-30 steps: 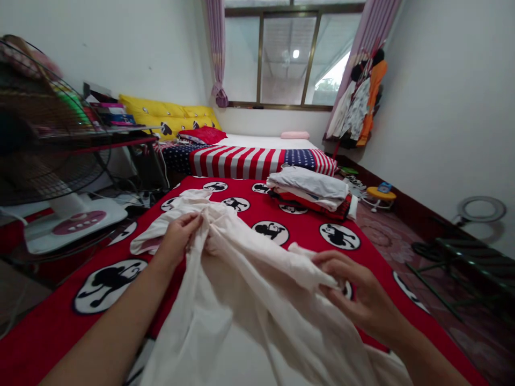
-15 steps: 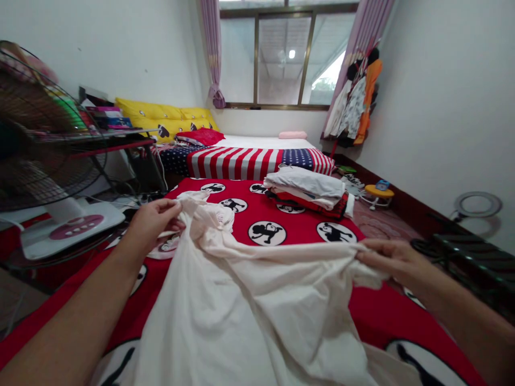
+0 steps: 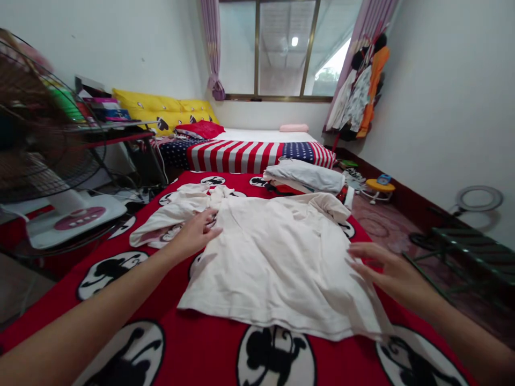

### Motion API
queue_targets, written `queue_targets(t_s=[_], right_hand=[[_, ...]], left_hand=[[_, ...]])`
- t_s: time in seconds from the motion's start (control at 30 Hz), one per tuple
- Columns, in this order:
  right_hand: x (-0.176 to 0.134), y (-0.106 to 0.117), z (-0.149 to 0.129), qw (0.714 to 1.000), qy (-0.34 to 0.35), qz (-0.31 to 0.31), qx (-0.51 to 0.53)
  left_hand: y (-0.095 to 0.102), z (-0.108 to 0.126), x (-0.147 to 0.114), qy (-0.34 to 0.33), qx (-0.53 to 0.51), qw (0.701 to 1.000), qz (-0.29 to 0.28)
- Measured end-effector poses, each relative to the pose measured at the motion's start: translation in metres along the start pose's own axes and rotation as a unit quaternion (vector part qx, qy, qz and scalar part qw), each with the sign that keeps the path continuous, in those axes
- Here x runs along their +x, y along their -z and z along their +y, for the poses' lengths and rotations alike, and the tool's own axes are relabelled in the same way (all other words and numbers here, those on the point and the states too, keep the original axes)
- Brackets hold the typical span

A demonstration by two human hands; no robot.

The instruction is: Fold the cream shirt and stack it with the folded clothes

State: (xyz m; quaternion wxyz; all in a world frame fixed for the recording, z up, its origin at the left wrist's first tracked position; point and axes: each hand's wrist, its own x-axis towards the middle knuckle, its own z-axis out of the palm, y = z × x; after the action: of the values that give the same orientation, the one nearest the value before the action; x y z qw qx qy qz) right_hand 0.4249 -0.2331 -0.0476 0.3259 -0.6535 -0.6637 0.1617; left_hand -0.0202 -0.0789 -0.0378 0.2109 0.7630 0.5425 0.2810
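A cream shirt (image 3: pixel 265 257) lies spread on the red bed cover (image 3: pixel 217 348), its hem toward me and some wrinkles across its body. My left hand (image 3: pixel 199 231) is at the shirt's left edge, thumb and fingers apart, holding nothing. At the opposite edge, my right hand (image 3: pixel 378 265) is open with its fingertips touching or just beside the cloth; I cannot tell which. A second, crumpled cream garment (image 3: pixel 173 209) with a printed patch lies left of the shirt, partly behind my left hand. Beyond the shirt sits a stack of folded clothes (image 3: pixel 308 177).
A standing fan (image 3: pixel 80 214) is close on the left, beside a cluttered desk (image 3: pixel 120 136). Farther back is another bed with a striped, starred cover (image 3: pixel 237 156). On the right are a yellow stool (image 3: pixel 380 186) and a dark green slatted rack (image 3: pixel 475 252).
The shirt has gone from being held up between both hands to lying flat on the bed. Both hands have let go; the left has moved right and slightly down.
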Motion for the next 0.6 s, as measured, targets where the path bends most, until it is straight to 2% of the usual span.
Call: queue_targets(t_s=[0.1,0.17,0.23,0.3,0.37,0.4,0.47,0.53,0.6], right_hand=[[-0.049,0.004,0.008,0.99,0.023,-0.12,-0.064],[-0.067,0.001,0.011,0.982,0.047,-0.159,-0.095],[-0.072,-0.008,0.013,0.979,0.078,-0.154,-0.109],[-0.067,-0.018,0.011,0.984,0.101,-0.106,-0.098],[-0.058,-0.022,0.002,0.991,0.106,-0.054,-0.066],[-0.054,-0.019,-0.005,0.993,0.099,-0.035,-0.045],[-0.049,-0.004,-0.026,0.997,0.07,-0.026,0.006],[-0.053,0.017,-0.048,0.996,0.028,-0.05,0.065],[-0.066,0.037,-0.064,0.994,-0.023,-0.055,0.094]], left_hand=[[-0.004,0.003,-0.05,-0.015,0.059,0.995,-0.079],[-0.01,0.009,-0.072,-0.04,0.1,0.989,-0.101],[-0.019,0.014,-0.085,-0.075,0.133,0.982,-0.113],[-0.026,0.017,-0.087,-0.09,0.144,0.977,-0.13],[-0.024,0.021,-0.081,-0.092,0.143,0.973,-0.156],[-0.018,0.024,-0.077,-0.096,0.142,0.971,-0.168],[0.007,0.033,-0.069,-0.115,0.133,0.968,-0.177],[0.044,0.046,-0.066,-0.127,0.108,0.972,-0.165],[0.083,0.057,-0.071,-0.108,0.08,0.978,-0.16]])
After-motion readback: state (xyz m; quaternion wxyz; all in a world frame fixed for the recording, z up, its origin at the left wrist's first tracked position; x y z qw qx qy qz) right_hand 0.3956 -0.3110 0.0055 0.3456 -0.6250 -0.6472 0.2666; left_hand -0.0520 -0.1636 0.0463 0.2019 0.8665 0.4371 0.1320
